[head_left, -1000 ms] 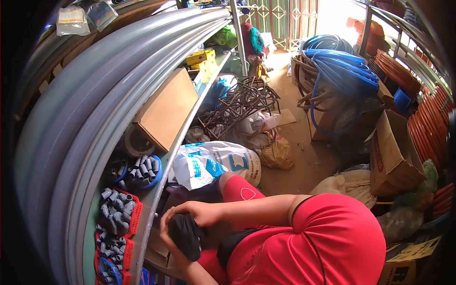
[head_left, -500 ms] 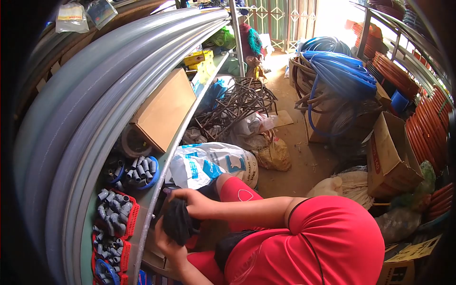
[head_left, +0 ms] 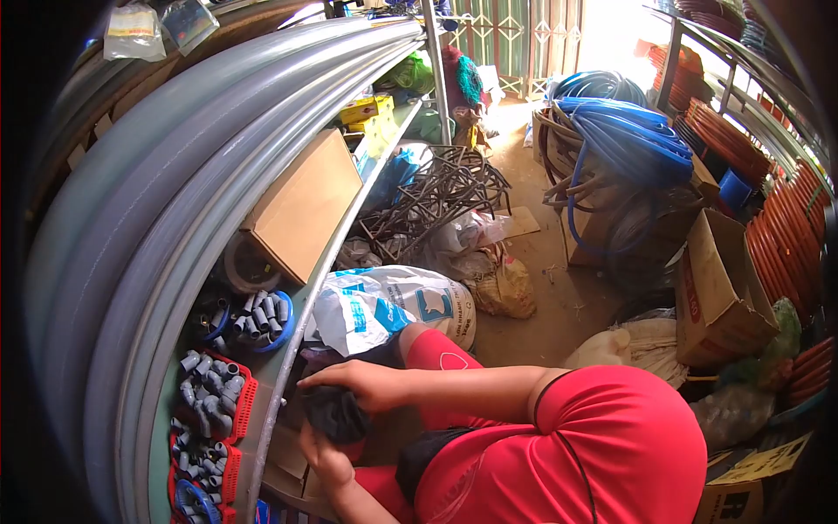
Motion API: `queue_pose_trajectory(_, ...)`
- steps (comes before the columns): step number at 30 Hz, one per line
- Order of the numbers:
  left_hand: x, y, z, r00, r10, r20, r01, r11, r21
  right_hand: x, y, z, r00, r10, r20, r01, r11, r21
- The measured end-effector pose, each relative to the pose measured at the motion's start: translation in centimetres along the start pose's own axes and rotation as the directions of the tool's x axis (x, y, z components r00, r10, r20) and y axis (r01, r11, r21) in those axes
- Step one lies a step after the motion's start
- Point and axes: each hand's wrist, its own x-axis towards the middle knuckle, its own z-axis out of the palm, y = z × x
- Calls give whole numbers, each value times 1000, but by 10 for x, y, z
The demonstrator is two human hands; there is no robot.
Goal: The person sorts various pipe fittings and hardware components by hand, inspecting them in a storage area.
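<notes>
A dark, rounded bundle of black cloth is between my hands, low beside the shelf edge; its exact kind I cannot make out. My right hand lies over its upper side, fingers stretched across it toward the shelf. From below, my left hand grips it, with part of the fingers hidden behind the cloth. My bent knee in red clothing is just beyond the right forearm.
Left, a shelf holds red baskets of grey pipe fittings, a cardboard box and long grey pipes. A white-and-blue sack lies ahead. Coiled blue hose and an open carton stand right.
My right hand has shifted from the cloth's side to over its top, with the fingers straighter. The cloth bundle has turned and looks rounder. My left hand has moved slightly right.
</notes>
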Motion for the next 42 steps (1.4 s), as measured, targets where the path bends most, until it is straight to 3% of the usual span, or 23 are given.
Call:
queue_pose_trajectory(1,-5,-4,-3,999,-47,22,48,998,-40,0,1,-1,1000,-4,22,5,1000,-28)
queue_pose_trajectory(2,-10,-11,-4,991,-77,-108,85,994,63,0,1,-3,999,-6,42,8,998,-56)
queue_pose_trajectory(5,-6,14,19,974,-27,-225,-2,991,-130,-1,-3,-6,995,-28,93,39,992,-119)
queue_pose_trajectory(7,-4,3,10,978,-34,-207,9,993,-119,-3,-2,-3,993,-8,114,30,982,-187)
queue_pose_trajectory(10,-6,-1,13,980,-3,-198,-7,998,-54,-6,4,7,991,-69,-113,47,981,-190)
queue_pose_trajectory(13,-8,3,26,981,64,-181,-52,996,73,-10,9,5,966,85,-243,-99,994,-43)
queue_pose_trajectory(14,-9,4,28,981,89,-171,-68,990,122,-11,13,5,943,69,-325,-70,998,11)
queue_pose_trajectory(17,0,2,18,956,294,-2,-280,914,293,-13,14,2,917,294,-270,-217,935,282)
queue_pose_trajectory(20,9,7,19,945,299,134,-323,914,246,-15,34,11,900,284,-331,-174,930,325)
queue_pose_trajectory(23,15,18,26,893,426,144,-449,830,331,-14,43,3,922,276,-270,-150,900,408)
queue_pose_trajectory(26,13,0,13,976,132,-174,-100,979,179,-12,30,-3,957,189,-221,-43,843,536)
queue_pose_trajectory(28,16,-13,1,974,18,-227,32,976,217,-10,21,-7,983,-68,-170,94,984,151)
queue_pose_trajectory(29,17,-19,-3,966,-39,-255,100,968,231,-9,15,-7,978,-182,-106,178,983,-50)
queue_pose_trajectory(30,15,-16,1,965,-48,-258,106,971,216,-10,4,-7,994,-16,104,29,991,-128)
queue_pose_trajectory(31,11,-12,6,964,-56,-261,111,973,200,-9,-7,-6,979,99,179,-74,987,-145)
queue_pose_trajectory(32,8,-7,10,962,-64,-266,116,976,186,-12,4,-4,992,33,121,-14,988,-152)
queue_pose_trajectory(33,7,-2,11,975,-77,-208,97,991,88,-12,9,-3,997,-37,63,47,985,-164)
queue_pose_trajectory(35,8,8,12,993,-81,-87,71,991,-110,-18,16,0,999,-10,-52,6,996,-84)
queue_pose_trajectory(38,8,20,14,983,166,82,-183,935,305,-24,22,3,990,17,-139,-20,1000,-19)
queue_pose_trajectory(41,7,24,6,961,95,259,-160,957,241,-28,20,2,978,150,-143,-147,989,36)
queue_pose_trajectory(42,5,24,10,947,162,278,-239,932,271,-30,19,3,969,218,-114,-211,975,63)
